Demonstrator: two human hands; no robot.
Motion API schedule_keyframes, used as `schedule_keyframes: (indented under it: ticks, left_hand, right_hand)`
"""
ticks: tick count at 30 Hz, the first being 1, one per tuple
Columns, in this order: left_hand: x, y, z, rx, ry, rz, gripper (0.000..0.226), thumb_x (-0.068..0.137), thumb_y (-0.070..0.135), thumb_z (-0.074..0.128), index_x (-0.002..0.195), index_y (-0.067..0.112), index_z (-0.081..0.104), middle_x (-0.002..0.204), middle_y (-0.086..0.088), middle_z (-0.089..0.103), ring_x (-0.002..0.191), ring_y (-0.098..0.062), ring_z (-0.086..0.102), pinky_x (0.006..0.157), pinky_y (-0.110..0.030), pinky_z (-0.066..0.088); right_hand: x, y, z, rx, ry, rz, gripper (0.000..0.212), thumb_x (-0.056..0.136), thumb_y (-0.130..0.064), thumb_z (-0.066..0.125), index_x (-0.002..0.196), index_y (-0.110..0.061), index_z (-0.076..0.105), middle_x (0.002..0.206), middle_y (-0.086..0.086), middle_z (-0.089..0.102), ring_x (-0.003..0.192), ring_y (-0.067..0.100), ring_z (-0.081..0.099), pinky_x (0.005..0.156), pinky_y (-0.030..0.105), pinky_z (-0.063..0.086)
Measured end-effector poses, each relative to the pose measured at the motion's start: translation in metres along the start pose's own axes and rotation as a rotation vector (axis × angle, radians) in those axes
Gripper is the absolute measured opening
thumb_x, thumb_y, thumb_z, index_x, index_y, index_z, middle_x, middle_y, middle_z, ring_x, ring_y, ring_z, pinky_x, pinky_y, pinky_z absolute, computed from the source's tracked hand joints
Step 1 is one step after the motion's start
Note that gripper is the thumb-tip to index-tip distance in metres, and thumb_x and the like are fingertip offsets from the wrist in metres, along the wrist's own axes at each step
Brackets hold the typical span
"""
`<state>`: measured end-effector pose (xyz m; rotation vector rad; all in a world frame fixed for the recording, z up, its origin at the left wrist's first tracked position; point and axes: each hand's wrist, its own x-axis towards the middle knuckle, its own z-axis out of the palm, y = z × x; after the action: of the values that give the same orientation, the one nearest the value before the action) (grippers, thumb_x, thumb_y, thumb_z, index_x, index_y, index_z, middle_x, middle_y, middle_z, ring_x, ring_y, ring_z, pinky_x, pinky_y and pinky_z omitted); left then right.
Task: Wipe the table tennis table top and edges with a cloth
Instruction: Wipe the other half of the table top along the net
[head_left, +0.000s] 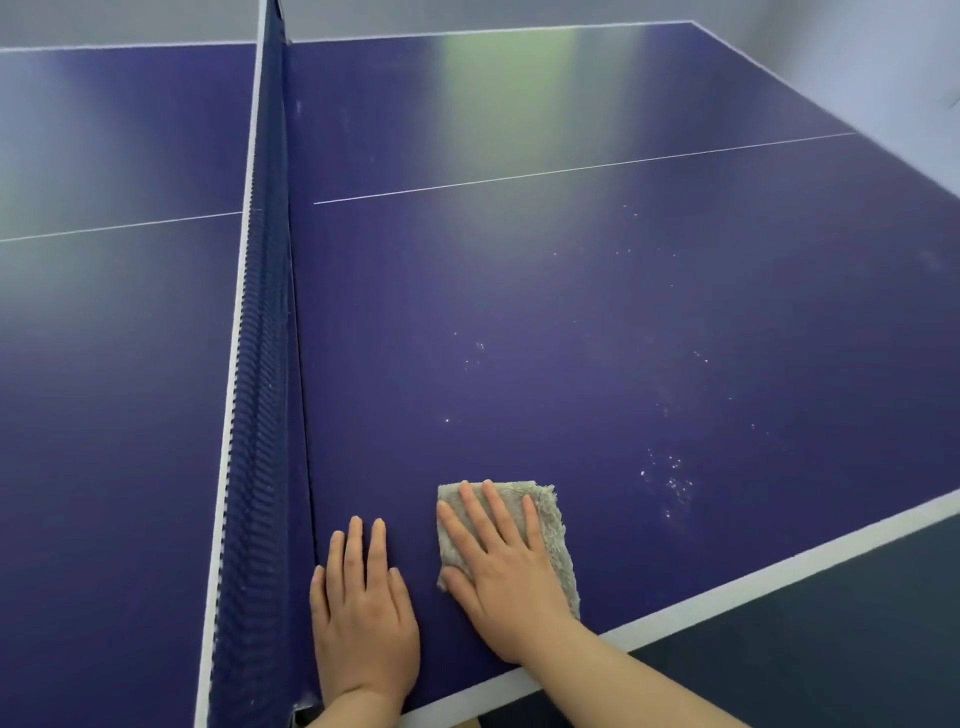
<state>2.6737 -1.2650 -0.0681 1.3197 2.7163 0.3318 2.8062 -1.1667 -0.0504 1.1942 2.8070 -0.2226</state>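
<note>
The net (260, 364) ran up the blue table (571, 312) on the left side. My left hand (363, 608) lay flat beside it, fingers straight, holding nothing. Next to it, my right hand (498, 561) pressed flat on the gray cloth (556, 525), near the white edge line (779, 564). Small white specks (670, 478) dotted the table to the right.

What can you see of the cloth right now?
The cloth is a small grey-beige pad of fluffy, towel-like fabric, seemingly folded, roughly rectangular. It lies flat on the blue table near its white front edge, right of the net. The right hand presses it with straight fingers, covering its left part.
</note>
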Motion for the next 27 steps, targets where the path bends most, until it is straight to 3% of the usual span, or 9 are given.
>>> schedule_keyframes:
  ticks: [3,7,10,12,14,18,20,23,27]
  left_hand:
    - [0.000,0.001,0.000,-0.012,0.011,0.000,0.056,0.093,0.030,0.027,0.142,0.013,0.047,0.149,-0.009,0.045,0.140,-0.026,0.034,0.111,-0.045,0.022]
    - [-0.001,-0.001,0.002,-0.022,0.013,0.004,0.057,0.093,0.031,0.027,0.143,0.013,0.047,0.149,-0.010,0.044,0.140,-0.027,0.034,0.111,-0.046,0.023]
    - [0.000,-0.001,0.004,-0.016,0.027,0.014,0.056,0.093,0.030,0.027,0.142,0.013,0.046,0.149,-0.010,0.044,0.139,-0.027,0.034,0.110,-0.047,0.022]
    - [0.000,-0.001,0.006,-0.012,0.043,0.007,0.056,0.093,0.031,0.027,0.142,0.013,0.046,0.149,-0.009,0.044,0.139,-0.027,0.035,0.110,-0.047,0.023]
    - [-0.001,-0.001,0.007,-0.007,0.057,-0.004,0.056,0.092,0.031,0.026,0.143,0.014,0.046,0.149,-0.009,0.044,0.139,-0.027,0.035,0.110,-0.047,0.023]
    - [-0.001,0.000,0.005,-0.009,0.078,-0.002,0.056,0.091,0.031,0.027,0.141,0.014,0.046,0.146,-0.011,0.047,0.136,-0.030,0.037,0.108,-0.051,0.027]
    - [0.000,0.003,0.006,-0.015,0.099,-0.005,0.055,0.089,0.031,0.028,0.137,0.014,0.046,0.141,-0.015,0.049,0.131,-0.035,0.041,0.103,-0.056,0.032]
    - [0.013,0.016,0.004,-0.048,0.113,-0.015,0.055,0.086,0.034,0.031,0.132,0.014,0.052,0.132,-0.019,0.049,0.124,-0.040,0.043,0.095,-0.063,0.038]
    - [0.029,0.043,0.007,-0.030,0.024,0.143,0.057,0.090,0.034,0.029,0.137,0.016,0.054,0.141,-0.012,0.050,0.133,-0.031,0.040,0.105,-0.054,0.031]
  right_hand:
    - [-0.029,0.000,0.004,0.011,-0.008,0.069,0.065,0.095,-0.055,0.038,0.153,-0.027,0.035,0.160,-0.001,0.033,0.148,0.025,0.028,0.111,0.053,0.018]
    - [-0.043,-0.014,0.007,0.027,-0.105,-0.072,0.068,0.091,-0.057,0.041,0.153,-0.030,0.035,0.159,-0.004,0.035,0.149,0.020,0.024,0.113,0.053,0.018]
    - [-0.014,-0.007,-0.005,0.011,-0.136,-0.254,0.064,0.098,-0.055,0.022,0.157,-0.032,0.010,0.164,-0.006,0.009,0.153,0.021,0.001,0.121,0.058,-0.005]
    - [0.008,0.000,-0.019,0.039,-0.163,-0.216,0.067,0.093,-0.057,0.002,0.155,-0.035,-0.009,0.162,-0.009,-0.016,0.148,0.016,-0.023,0.113,0.051,-0.024]
    - [0.016,0.010,-0.021,0.029,-0.155,-0.093,0.070,0.089,-0.058,-0.006,0.154,-0.036,-0.016,0.161,-0.010,-0.025,0.145,0.014,-0.031,0.113,0.050,-0.027]
    - [-0.010,0.025,-0.007,0.013,-0.042,0.168,0.061,0.101,-0.055,0.022,0.155,-0.028,0.031,0.162,-0.002,0.028,0.150,0.020,0.015,0.113,0.052,0.013]
    - [-0.029,0.019,-0.003,0.033,-0.064,0.201,0.063,0.095,-0.056,0.034,0.150,-0.028,0.042,0.157,-0.002,0.038,0.146,0.021,0.031,0.109,0.052,0.021]
    - [-0.043,0.005,0.004,0.023,-0.065,0.096,0.068,0.089,-0.059,0.041,0.150,-0.029,0.042,0.156,-0.003,0.040,0.145,0.019,0.033,0.108,0.052,0.022]
    - [-0.019,0.010,-0.006,-0.024,-0.067,-0.021,0.060,0.100,-0.055,0.029,0.155,-0.032,0.029,0.161,-0.007,0.029,0.150,0.016,0.022,0.113,0.050,0.013]
